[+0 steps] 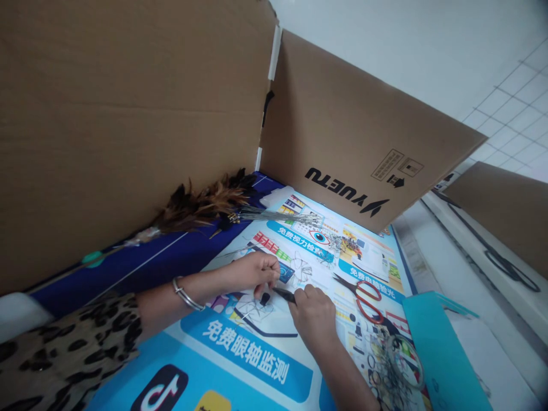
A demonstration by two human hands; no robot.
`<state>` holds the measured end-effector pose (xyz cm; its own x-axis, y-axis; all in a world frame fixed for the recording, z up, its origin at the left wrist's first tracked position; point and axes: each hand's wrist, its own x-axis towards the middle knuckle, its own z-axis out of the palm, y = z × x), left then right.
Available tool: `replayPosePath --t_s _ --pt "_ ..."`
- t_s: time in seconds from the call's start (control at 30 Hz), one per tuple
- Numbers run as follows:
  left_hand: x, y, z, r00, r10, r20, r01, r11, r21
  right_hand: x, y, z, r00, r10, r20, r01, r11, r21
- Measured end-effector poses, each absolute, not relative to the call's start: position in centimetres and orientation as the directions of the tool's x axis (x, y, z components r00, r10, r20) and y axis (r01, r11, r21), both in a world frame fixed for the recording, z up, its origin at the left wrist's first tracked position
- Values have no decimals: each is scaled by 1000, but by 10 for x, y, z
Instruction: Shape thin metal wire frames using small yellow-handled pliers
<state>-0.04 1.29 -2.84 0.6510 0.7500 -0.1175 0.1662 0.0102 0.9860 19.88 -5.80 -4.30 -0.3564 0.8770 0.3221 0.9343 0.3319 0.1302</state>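
Note:
My left hand (257, 271), with a bangle at the wrist, is closed in a pinch over the printed sheet; what lies between its fingertips is too small to make out. Closed around a dark, narrow tool (285, 294) that looks like pliers is my right hand (314, 314). The tool's tip points toward my left fingertips. Just below the left hand sits a small black piece (265, 298) among thin wire shapes (252, 311). Red-handled scissors (363, 297) lie to the right of my right hand.
A bundle of straight wires (280, 216) lies farther back, beside brown feathers (201, 200) along the cardboard wall (128, 114). Wire coils (405, 362) and a teal folder (449, 354) are at the right. Another cardboard panel (342, 114) stands behind.

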Motion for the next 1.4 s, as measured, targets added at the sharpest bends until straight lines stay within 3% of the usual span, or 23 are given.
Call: replayPosePath --t_s 0.3,0.57,0.7,0.83,0.93,1.03,1.17,1.3,1.4 --pt "-8 4 -8 695 710 -114 285 -127 950 197 -60 -32 -352 927 128 933 359 -32" --pt "-9 1 6 797 591 123 273 -535 799 199 -61 -16 -365 919 -147 890 298 -345" --pt "-9 1 5 821 557 124 294 -600 744 202 -60 -14 -363 891 -272 866 216 -450" --pt "-9 0 5 830 544 123 299 -620 725 205 -58 -15 -366 876 -313 858 187 -479" --pt "-8 0 4 812 573 114 308 -586 749 204 -58 -19 -375 889 -263 868 237 -435" --pt "-7 3 1 763 642 72 339 -493 801 199 -60 -26 -340 936 -93 903 298 -310" --pt "-8 12 -5 707 704 65 346 -425 837 193 -61 -37 -252 962 109 952 266 -148" --pt "-8 18 -10 653 740 163 347 -483 804 195 -60 -43 -223 963 151 960 244 -136" --pt "-8 19 -15 612 783 113 350 -396 849 198 -58 -45 -211 959 187 957 242 -162"
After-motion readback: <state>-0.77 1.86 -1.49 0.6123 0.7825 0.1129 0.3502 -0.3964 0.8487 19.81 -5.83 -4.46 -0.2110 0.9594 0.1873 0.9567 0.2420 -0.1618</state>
